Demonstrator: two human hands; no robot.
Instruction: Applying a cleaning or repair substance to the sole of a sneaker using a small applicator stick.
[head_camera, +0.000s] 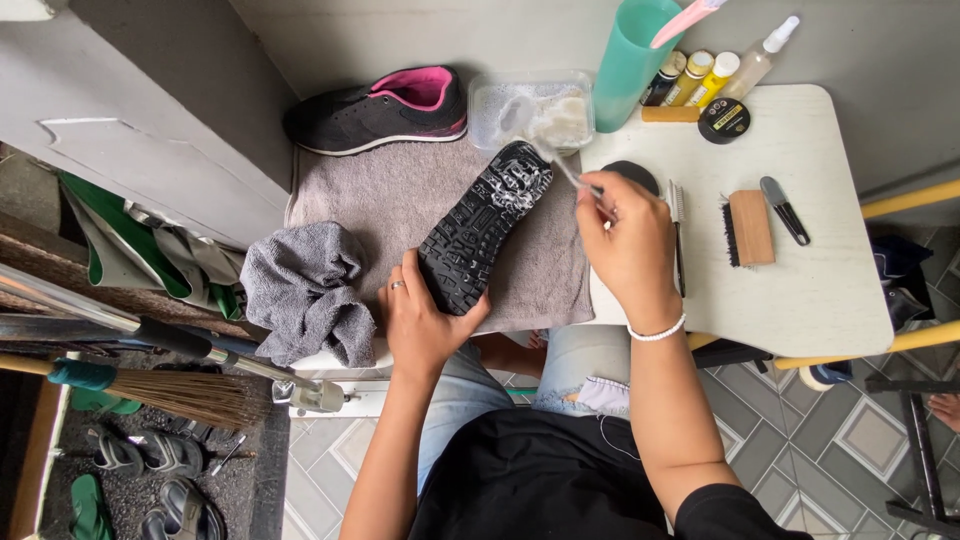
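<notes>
My left hand (425, 315) grips the heel end of a black shoe (483, 225) turned sole up over a grey-brown towel (400, 200). White foam covers the toe part of the sole. My right hand (630, 245) holds a thin brush (570, 172) whose head, blurred, lies between the soapy toe and a clear plastic tub of foamy water (530, 108). The matching black shoe with pink lining (385, 110) lies on its side at the towel's far left.
A crumpled grey cloth (305, 290) sits at the table's left edge. On the white table (820, 290) lie a wooden brush (748, 228), a small black tool (785, 210), a round tin (724, 120), several bottles (700, 78) and a teal cup (632, 60). A broom (170, 392) lies lower left.
</notes>
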